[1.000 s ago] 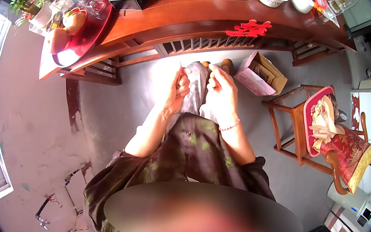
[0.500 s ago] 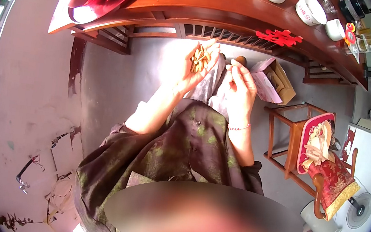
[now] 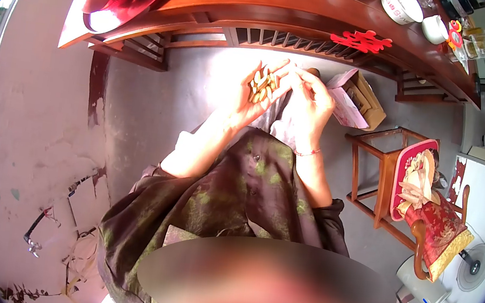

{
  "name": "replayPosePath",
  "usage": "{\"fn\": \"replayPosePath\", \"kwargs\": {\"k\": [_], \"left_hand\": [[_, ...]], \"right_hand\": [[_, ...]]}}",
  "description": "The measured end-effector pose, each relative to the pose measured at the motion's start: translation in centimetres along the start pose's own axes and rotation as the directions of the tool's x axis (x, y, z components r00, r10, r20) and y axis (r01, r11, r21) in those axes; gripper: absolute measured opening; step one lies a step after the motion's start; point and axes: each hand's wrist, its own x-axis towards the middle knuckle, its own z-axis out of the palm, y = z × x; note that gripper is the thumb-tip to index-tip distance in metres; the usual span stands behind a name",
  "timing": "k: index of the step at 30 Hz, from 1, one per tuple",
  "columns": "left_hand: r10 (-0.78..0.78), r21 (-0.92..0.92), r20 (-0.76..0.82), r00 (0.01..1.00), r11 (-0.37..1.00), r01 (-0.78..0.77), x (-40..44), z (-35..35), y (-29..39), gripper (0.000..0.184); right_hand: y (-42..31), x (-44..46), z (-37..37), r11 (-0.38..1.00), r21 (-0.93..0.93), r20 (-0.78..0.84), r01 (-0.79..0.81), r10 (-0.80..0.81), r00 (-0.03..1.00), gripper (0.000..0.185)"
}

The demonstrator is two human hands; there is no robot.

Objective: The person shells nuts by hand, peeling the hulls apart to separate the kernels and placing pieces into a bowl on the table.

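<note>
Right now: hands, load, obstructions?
Left hand open, palm up. Small tan pieces cradled there. Right hand close alongside, grip unclear in glare. Nothing visible blocking either.

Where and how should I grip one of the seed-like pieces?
Pinching one upper seed-like piece across its narrow width looks best, coming from above and the right: the pieces are oblong, piled in the upturned palm of the left hand, with the right hand on that side.
</note>
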Motion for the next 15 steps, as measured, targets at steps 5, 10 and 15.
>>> {"fn": "replayPosePath", "kwargs": {"k": [5, 10, 15], "left_hand": [[0.01, 0.034, -0.137, 0.99, 0.999, -0.006, 0.0, 0.0, -0.3, 0.046], [0.036, 0.079, -0.202, 0.979, 0.997, -0.02, 0.3, 0.2, -0.7, 0.042], [0.035, 0.093, -0.221, 0.975, 0.996, -0.014, 0.3, 0.9, -1.1, 0.037]], "right_hand": [[-0.3, -0.3, 0.4, 1.0, 0.01, -0.011, 0.026, -0.026, 1.0, 0.011], [-0.9, -0.3, -0.2, 0.994, -0.029, 0.036, 0.106, -0.105, 0.994, 0.009], [-0.1, -0.2, -0.2, 0.972, -0.12, 0.074, 0.203, -0.195, 0.978, 0.011]]}}
